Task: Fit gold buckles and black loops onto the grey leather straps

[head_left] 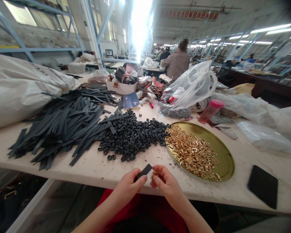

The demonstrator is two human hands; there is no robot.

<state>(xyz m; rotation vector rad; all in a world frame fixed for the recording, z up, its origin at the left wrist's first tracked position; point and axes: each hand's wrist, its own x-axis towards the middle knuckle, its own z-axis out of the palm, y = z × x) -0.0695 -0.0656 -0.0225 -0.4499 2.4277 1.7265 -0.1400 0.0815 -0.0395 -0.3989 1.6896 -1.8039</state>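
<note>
My left hand [130, 185] is closed on a black strip [144, 171], whose flat end points up and to the right. Beside it, my right hand [165, 181] pinches a small gold buckle [154, 174] close to the strip's end. Both hands are at the table's front edge. Beyond them lies a heap of small black loops [133, 134], and a larger pile of black strips [63, 119] spreads to the left. Many gold buckles [191, 149] fill part of a round gold tray [224, 161] right of the loops.
A black phone [263, 186] lies on the table [87, 176] at the right. Farther back are a blue booklet [131, 100], a white box [121, 88], a pink-lidded jar [210, 111] and plastic bags [189, 87]. A large white sack [16, 90] stands left. A person [178, 63] sits ahead.
</note>
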